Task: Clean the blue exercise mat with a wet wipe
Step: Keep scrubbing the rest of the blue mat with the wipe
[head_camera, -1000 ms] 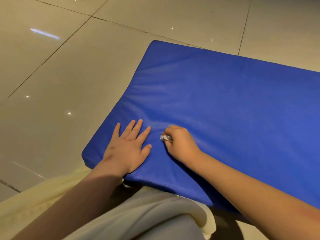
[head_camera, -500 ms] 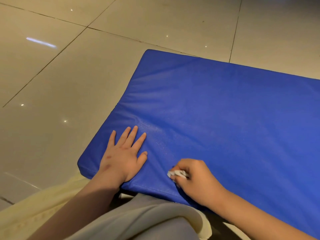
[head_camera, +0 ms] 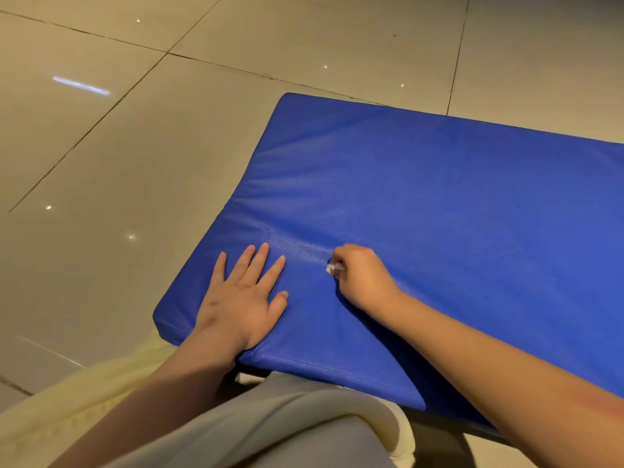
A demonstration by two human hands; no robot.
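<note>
Blue exercise mat (head_camera: 439,214), padded, faintly creased.

Both forearms (head_camera: 472,359) are seen bare to the frame's edge. A few small marks are borne on the back of the left hand (head_camera: 239,305). A grey garment (head_camera: 304,437) is worn below, smooth and softly creased, and is bordered by pale cream fabric (head_camera: 67,410) in loose folds.

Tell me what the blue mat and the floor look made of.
Blue exercise mat: likely vinyl or faux-leather skin over foam; fine grain, soft sheen, wrinkles near the pressing left hand, stitched edge seam. Floor: glazed beige tile, probably ceramic; glossy light reflections and dark grout lines.
</note>
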